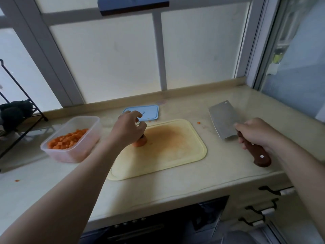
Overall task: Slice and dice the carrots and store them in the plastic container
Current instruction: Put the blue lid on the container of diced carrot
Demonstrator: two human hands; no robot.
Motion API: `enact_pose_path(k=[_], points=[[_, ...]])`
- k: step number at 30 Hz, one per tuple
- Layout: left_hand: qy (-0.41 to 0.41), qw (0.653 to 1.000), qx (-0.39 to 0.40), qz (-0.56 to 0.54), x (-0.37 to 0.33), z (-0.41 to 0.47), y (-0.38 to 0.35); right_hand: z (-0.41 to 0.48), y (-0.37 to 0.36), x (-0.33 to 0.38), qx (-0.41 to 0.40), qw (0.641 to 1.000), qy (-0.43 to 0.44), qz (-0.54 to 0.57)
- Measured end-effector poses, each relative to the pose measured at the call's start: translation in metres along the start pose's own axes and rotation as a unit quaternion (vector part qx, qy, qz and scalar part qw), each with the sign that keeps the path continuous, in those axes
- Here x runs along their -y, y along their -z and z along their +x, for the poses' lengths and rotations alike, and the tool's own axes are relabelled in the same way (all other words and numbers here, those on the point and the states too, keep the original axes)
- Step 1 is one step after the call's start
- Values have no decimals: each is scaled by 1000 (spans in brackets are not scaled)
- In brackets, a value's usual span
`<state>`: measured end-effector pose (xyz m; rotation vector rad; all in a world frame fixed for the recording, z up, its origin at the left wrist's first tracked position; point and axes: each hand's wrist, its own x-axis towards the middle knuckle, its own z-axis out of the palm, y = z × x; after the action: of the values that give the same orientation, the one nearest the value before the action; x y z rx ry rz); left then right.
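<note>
A clear plastic container [91, 120] holding diced carrot [67, 139] stands left of a pale yellow cutting board [175, 147]. On the board's left part lies a stubby carrot end [140, 142]. My left hand [129, 128] is over it, fingers curled down onto its top; the contact itself is partly hidden. My right hand [255, 133] grips the brown wooden handle of a cleaver [224, 118], held above the counter to the right of the board, blade pointing away. The container's blue lid [149, 111] lies flat behind the board.
A small carrot bit [198, 122] lies on the beige counter [228, 173] right of the board, another [16, 180] at the far left. A black wire rack [22, 120] stands at the left. Frosted windows close off the back. Drawers with dark handles [269, 191] sit below right.
</note>
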<state>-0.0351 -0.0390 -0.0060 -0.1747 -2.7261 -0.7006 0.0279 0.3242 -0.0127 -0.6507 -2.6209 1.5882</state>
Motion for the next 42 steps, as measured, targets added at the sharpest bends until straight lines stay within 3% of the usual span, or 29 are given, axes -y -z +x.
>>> enact_pose_path(k=[3, 5, 7, 9, 16, 17, 20, 23, 29, 35, 37, 39, 42], points=[[10, 1000, -3, 2, 6, 0, 3, 8, 3, -2, -10, 999, -11, -44], [17, 1000, -13, 2, 11, 2, 6, 15, 5, -2, -17, 990, -3, -143], [32, 999, -31, -3, 16, 4, 9, 20, 8, 2, -32, 948, 7, -318], [63, 997, -40, -20, 21, 8, 14, 21, 8, 6, -38, 904, -5, -425], [139, 989, 44, -26, 36, 42, 25, 24, -9, 47, -28, 821, -26, -570], [151, 986, 55, -38, 37, 49, 25, 26, -19, 63, -33, 829, 4, -558], [178, 980, 75, -55, 38, 70, 23, 43, -76, 107, 44, 937, 64, -340], [202, 973, 101, -47, 41, 87, 15, 67, -143, 138, 115, 977, 79, -162], [220, 964, 145, 10, 51, 109, 0, 116, -228, 153, 129, 989, 54, -53], [220, 964, 144, -37, 38, 118, 11, 126, -232, 162, 117, 993, 19, -4], [278, 943, 74, -164, 44, 120, 22, 121, -223, 172, 131, 990, 17, 52], [299, 936, 2, -184, 55, 122, 38, 114, -215, 187, 141, 986, 27, 86], [311, 915, -30, -254, 68, 115, 77, 91, -213, 213, 144, 984, 62, 90]])
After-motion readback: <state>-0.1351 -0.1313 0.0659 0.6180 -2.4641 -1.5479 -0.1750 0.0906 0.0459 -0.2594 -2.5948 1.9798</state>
